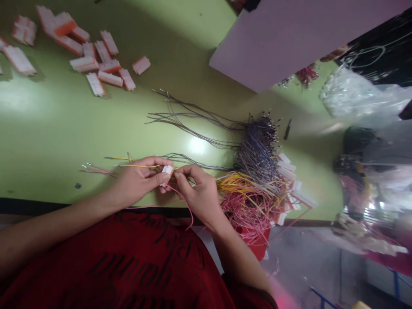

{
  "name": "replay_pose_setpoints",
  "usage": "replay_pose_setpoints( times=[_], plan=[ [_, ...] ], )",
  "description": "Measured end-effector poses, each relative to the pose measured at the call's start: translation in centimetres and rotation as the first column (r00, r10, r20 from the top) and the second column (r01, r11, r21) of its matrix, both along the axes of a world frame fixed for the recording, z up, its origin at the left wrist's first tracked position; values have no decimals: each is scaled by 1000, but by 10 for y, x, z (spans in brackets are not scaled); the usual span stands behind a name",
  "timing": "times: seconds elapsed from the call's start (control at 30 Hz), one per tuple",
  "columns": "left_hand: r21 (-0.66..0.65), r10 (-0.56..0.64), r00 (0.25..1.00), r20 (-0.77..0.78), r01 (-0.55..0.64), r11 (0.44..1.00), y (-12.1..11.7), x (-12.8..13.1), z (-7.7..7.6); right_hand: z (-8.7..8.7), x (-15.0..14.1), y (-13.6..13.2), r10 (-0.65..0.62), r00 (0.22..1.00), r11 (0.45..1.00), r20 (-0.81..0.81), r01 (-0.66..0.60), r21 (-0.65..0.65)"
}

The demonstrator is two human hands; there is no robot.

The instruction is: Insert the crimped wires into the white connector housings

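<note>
Between the thumb and fingers of my left hand (141,182) is a small white and orange connector housing (166,175). A pink wire (188,204) trails from the housing's lower side, and a yellow wire (138,165) runs across my left fingers. My right hand (198,189) is pinched at the housing's right side, on what seems to be a yellow wire's end; the fingertips hide most of it. Pink wires (99,170) with metal terminals lie left of my left hand. A large bundle of grey, yellow and pink wires (247,184) lies to the right of my right hand.
Many loose connector housings (96,60) lie at the upper left of the green table (58,124). Dark wires (199,116) stretch leftward from the bundle. A large pale box (273,43) stands at the back right, near a clear plastic bag (357,92). A red container (259,246) sits below the table's edge.
</note>
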State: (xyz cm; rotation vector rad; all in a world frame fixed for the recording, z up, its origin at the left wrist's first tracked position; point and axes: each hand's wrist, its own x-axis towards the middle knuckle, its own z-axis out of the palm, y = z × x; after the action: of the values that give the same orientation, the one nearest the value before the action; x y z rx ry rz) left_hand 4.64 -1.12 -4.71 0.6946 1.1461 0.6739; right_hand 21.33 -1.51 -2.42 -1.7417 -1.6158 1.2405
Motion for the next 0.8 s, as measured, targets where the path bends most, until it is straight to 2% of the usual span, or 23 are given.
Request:
replay_pose_setpoints(
  times=[0.13, 0.3, 0.53, 0.63, 0.67, 0.73, 0.8],
  plan=[
    [13, -43, 999, -20, 43, 999, 1, 0, 2, 4, 1, 1, 25, 1000, 1000, 16, -25, 5],
    [24, -89, 995, -36, 90, 996, 2, -1, -3, 7, 1, 4, 16, 1000, 1000, -3, -16, -22],
    [-5, -54, 999, 2, 54, 999, 7, 2, 2, 4, 4, 6, 21, 1000, 999, -6, -21, 27],
    [-21, -38, 999, 37, 39, 999, 12, 3, 4, 5, 8, 11, 75, 997, 997, 16, -75, 14],
    [-22, -13, 999, 51, 14, 1000, 13, 2, 4, 5, 10, 16, 94, 994, 995, 54, -96, 33],
    [-25, 36, 997, 69, -34, 999, 16, 2, 2, 1, 17, 32, 82, 969, 980, 234, -121, 160],
    [-47, 53, 995, 80, -50, 998, 18, 3, 0, -9, 24, 54, -22, 866, 930, 499, -166, 328]
  ],
)
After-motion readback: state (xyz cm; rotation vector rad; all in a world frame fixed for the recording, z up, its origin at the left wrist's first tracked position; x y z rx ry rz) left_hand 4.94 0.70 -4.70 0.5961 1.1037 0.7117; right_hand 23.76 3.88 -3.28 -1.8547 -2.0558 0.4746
